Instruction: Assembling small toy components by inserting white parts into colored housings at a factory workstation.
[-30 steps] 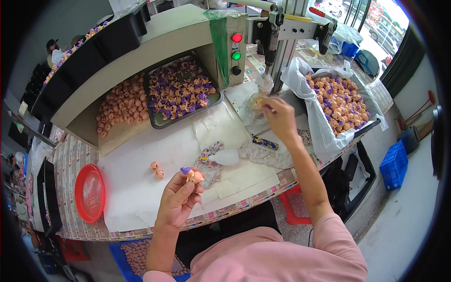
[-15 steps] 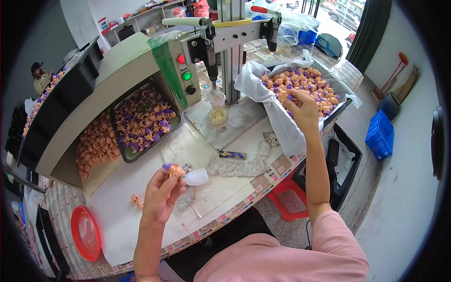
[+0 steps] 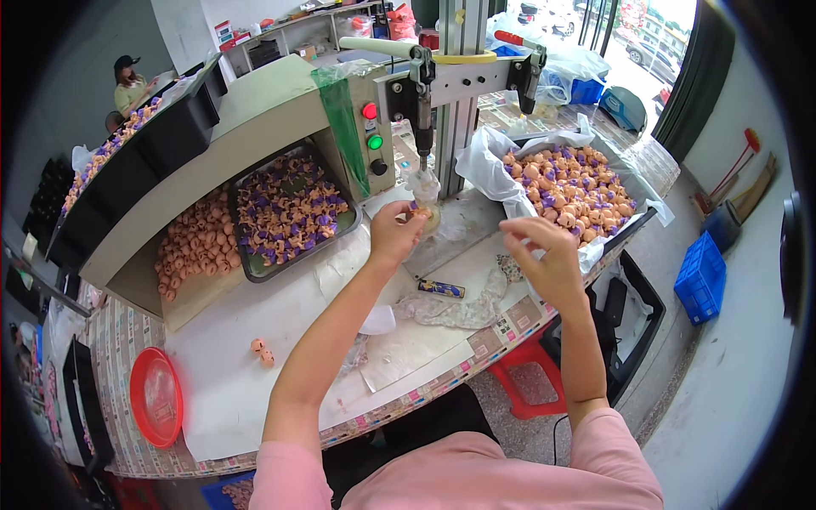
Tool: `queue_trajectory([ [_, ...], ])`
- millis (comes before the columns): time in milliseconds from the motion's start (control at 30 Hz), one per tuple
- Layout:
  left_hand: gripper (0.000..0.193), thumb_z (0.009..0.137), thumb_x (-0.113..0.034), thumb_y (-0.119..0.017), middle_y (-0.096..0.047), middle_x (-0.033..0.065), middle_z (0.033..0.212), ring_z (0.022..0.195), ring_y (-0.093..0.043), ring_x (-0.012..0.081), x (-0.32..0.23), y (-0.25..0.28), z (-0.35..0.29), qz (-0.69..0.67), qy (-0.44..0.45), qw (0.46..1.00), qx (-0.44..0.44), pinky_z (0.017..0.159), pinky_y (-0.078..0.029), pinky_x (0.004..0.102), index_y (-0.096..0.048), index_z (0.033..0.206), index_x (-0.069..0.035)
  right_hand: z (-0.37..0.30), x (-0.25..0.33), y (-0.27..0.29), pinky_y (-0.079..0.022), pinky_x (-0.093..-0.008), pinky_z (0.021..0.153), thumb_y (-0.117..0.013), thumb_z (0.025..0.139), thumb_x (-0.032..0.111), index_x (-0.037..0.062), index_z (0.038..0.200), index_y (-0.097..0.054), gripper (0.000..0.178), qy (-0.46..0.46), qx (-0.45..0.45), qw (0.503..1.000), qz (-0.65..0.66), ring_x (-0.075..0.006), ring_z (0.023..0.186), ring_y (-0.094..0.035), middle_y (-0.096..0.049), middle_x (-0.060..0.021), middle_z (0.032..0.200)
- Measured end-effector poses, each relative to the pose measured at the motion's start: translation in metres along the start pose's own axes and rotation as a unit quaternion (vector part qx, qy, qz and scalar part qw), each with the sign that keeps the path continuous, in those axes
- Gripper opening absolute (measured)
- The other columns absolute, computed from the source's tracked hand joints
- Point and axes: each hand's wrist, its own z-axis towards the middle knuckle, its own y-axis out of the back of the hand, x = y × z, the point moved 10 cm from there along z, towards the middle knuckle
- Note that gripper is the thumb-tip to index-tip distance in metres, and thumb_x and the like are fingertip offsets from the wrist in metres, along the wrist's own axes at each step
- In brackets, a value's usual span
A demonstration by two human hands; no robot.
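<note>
My left hand [image 3: 393,240] pinches a small peach-and-purple doll figure [image 3: 418,212] at the round clear fixture [image 3: 432,223] on the press's metal base. Directly above is the press head [image 3: 423,127], with a clear piece at its lower end. Fingers partly hide the figure. My right hand [image 3: 548,259] hangs in front of the lined bin [image 3: 483,161], its fingers bent but apart, with nothing visible in them. Doll figures with round heads [image 3: 569,187] fill that bin. A black tray [image 3: 255,274] of peach-and-purple doll bodies [image 3: 289,208] sits left of the press, beside a pile of loose doll heads [image 3: 197,246].
Two loose heads [image 3: 263,352] and a red round tray [image 3: 156,398] are at the left of the table. A white scoop-like piece [image 3: 379,320], a dark blue tube [image 3: 441,289] and crumpled plastic [image 3: 455,310] lie nearer me. A red stool [image 3: 531,382] stands below. Another person sits far left.
My left hand has carried the doll figure forward and right, up to the press fixture. My right hand has drawn back from the bin toward me. The whole view has shifted slightly.
</note>
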Motion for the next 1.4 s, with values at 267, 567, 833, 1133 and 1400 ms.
queue_trajectory([
  [267, 0.022, 0.074, -0.007, -0.073, -0.058, 0.0148, 0.098, 0.081, -0.060, 0.0287, -0.039, -0.022, -0.003, 0.304, -0.235, 0.923, -0.014, 0.072, -0.048, 0.0342, -0.059, 0.086, 0.004, 0.017, 0.034, -0.019, -0.050, -0.0266, 0.065, -0.067, 0.081, 0.004, -0.0001, 0.095, -0.069, 0.015, 0.062, 0.053, 0.997, 0.019, -0.0146, 0.075, -0.065, -0.069, -0.0108, 0.090],
  [567, 0.023, 0.071, -0.007, -0.077, -0.057, 0.0115, 0.095, 0.080, -0.060, 0.0242, -0.045, -0.022, -0.007, 0.317, -0.285, 0.904, -0.041, 0.067, -0.049, 0.0312, -0.061, 0.083, 0.004, 0.141, 0.129, -0.005, -0.044, -0.0403, 0.086, -0.071, 0.080, 0.024, 0.0072, 0.119, -0.061, 0.044, 0.320, -0.303, 0.887, -0.135, -0.0279, 0.097, -0.061, -0.066, -0.0149, 0.105],
  [833, 0.025, 0.069, -0.009, -0.075, -0.061, 0.0126, 0.101, 0.094, -0.061, 0.0283, -0.032, -0.008, 0.001, 0.280, -0.195, 0.939, -0.046, 0.083, -0.047, 0.0339, -0.066, 0.090, 0.000, 0.190, 0.129, 0.030, -0.045, -0.0249, 0.066, -0.063, 0.089, 0.019, -0.0017, 0.118, -0.058, 0.036, 0.206, -0.147, 0.832, 0.494, -0.0101, 0.074, -0.055, -0.058, -0.0029, 0.081],
  [1133, 0.037, 0.073, -0.012, -0.076, -0.056, 0.0051, 0.092, 0.076, -0.055, 0.0164, -0.041, 0.035, -0.018, 0.331, -0.244, 0.907, -0.090, 0.064, -0.046, 0.0288, -0.063, 0.106, -0.002, 0.043, 0.098, 0.015, -0.047, -0.0355, 0.082, -0.057, 0.092, 0.022, -0.0027, 0.091, -0.062, 0.026, 0.306, -0.216, 0.883, 0.283, -0.0258, 0.089, -0.063, -0.066, -0.0150, 0.093],
  [1400, 0.028, 0.088, -0.001, -0.055, -0.053, 0.0072, 0.108, 0.094, -0.056, 0.0165, -0.018, 0.129, -0.115, -0.377, 0.071, 0.923, -0.041, 0.083, -0.049, 0.0247, -0.054, 0.116, 0.000, -0.042, 0.034, -0.156, -0.042, -0.0366, 0.094, -0.063, 0.082, 0.008, 0.0044, 0.118, -0.059, 0.037, 0.075, 0.103, 0.987, 0.095, -0.0277, 0.116, -0.052, -0.061, -0.0139, 0.118],
])
